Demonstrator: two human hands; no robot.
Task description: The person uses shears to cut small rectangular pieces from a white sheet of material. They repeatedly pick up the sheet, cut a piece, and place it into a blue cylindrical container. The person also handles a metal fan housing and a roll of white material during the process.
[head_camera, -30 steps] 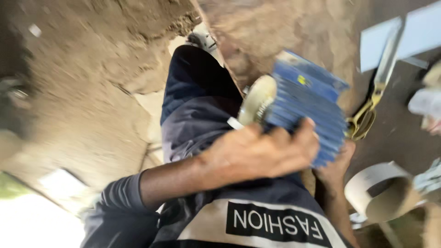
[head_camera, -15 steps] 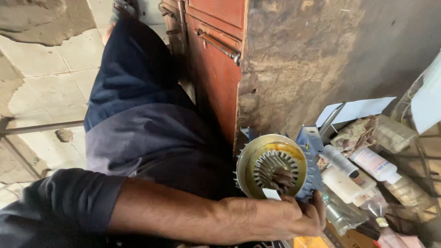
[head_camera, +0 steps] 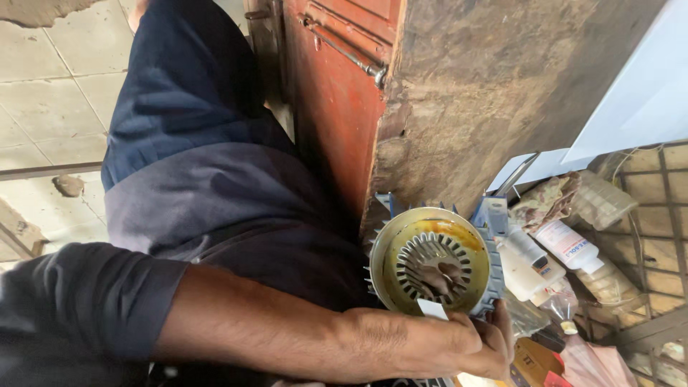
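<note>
Masonry wall (head_camera: 473,86) and red door (head_camera: 337,107) are seen behind; the blue finned motor housing (head_camera: 433,261), open end up, is grasped from below by one hand (head_camera: 430,347), side unclear; a firmer, steadier grip is judged advisable above the bottles (head_camera: 545,258).

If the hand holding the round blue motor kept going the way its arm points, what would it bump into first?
Probably the white bottles lying just past the blue motor that the left hand grips; depth is hard to judge.
</note>
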